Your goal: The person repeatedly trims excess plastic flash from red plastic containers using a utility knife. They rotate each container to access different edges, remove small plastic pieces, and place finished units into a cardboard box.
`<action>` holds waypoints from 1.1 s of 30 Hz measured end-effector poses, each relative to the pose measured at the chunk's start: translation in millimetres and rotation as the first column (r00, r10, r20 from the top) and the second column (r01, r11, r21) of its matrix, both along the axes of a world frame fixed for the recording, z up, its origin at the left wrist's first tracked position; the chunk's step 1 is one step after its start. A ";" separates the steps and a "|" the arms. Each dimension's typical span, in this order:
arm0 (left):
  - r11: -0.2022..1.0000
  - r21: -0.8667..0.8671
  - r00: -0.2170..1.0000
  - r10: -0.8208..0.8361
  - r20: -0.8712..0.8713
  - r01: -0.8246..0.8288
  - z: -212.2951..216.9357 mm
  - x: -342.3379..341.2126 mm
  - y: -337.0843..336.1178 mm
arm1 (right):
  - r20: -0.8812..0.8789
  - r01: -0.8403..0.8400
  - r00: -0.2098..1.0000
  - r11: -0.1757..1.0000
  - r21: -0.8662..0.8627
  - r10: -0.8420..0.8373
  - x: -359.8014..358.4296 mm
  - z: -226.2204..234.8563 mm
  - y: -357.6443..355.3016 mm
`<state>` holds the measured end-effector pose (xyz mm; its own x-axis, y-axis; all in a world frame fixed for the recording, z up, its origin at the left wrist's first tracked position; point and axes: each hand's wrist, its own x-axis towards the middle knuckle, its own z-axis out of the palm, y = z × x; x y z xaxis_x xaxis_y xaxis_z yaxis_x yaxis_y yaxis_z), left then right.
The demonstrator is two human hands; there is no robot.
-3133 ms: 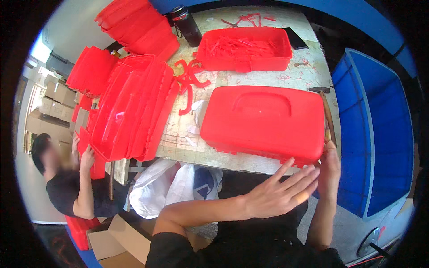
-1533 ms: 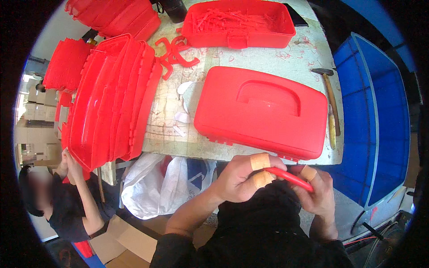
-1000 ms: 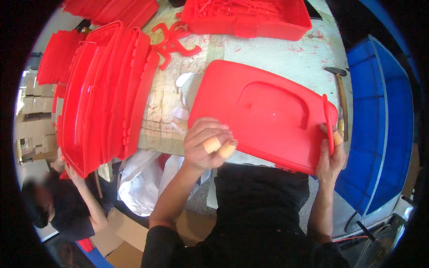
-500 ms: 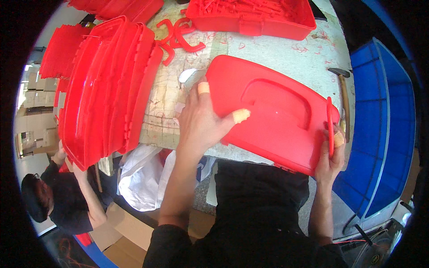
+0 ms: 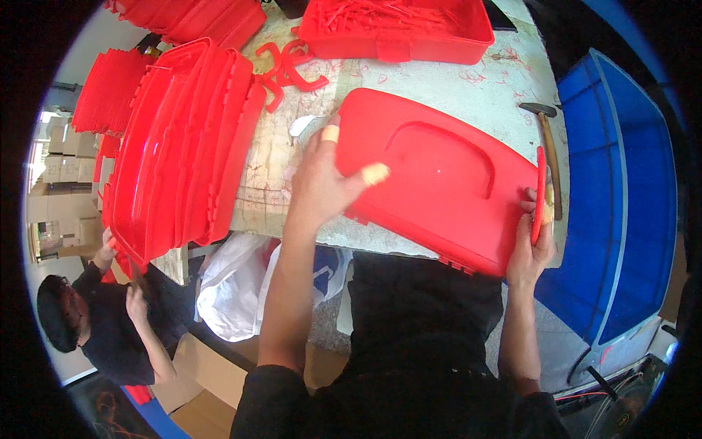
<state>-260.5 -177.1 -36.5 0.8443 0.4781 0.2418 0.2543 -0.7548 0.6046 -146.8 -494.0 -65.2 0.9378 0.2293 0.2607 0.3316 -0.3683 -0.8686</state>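
Observation:
A red plastic box lid (image 5: 431, 154) with a curved handle-shaped recess lies slanted in front of me at the table's front edge. My left hand (image 5: 322, 183) is at its left end, open, with the thumb stretched over the lid and the fingers along its side edge. Yellow wraps cover the thumb and a finger. At the lid's right end my right hand (image 5: 532, 245) is closed around a red C-shaped handle (image 5: 540, 196), seen nearly edge-on. Some of the right fingers are hidden behind the handle.
Several red handles (image 5: 292, 69) lie near a red bin (image 5: 395, 51) of small red parts. Stacked red boxes (image 5: 175, 146) stand left. A hammer (image 5: 548, 146) lies right, beside a blue crate (image 5: 621, 190). A co-worker (image 5: 110, 329) is at lower left.
The lid has tilted slightly, so more of its hinged near edge shows. Both hands stay at its ends. The view has shifted a little, and the co-worker's arm has moved.

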 end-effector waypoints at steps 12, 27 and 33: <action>0.928 -0.343 0.936 0.241 0.257 -0.145 54.3 -12.5 -31.5 | -0.539 0.408 0.837 0.762 0.502 -0.094 21.2 0.9 -16.7; 0.974 -0.210 0.833 0.041 0.552 0.091 106.9 -4.0 -70.4 | -0.427 0.390 0.904 0.429 0.815 -0.012 11.9 12.0 -42.8; 0.960 -0.244 0.810 0.033 0.586 0.138 109.5 -4.1 -75.3 | -0.464 0.427 0.886 0.408 0.807 -0.010 12.8 14.9 -47.0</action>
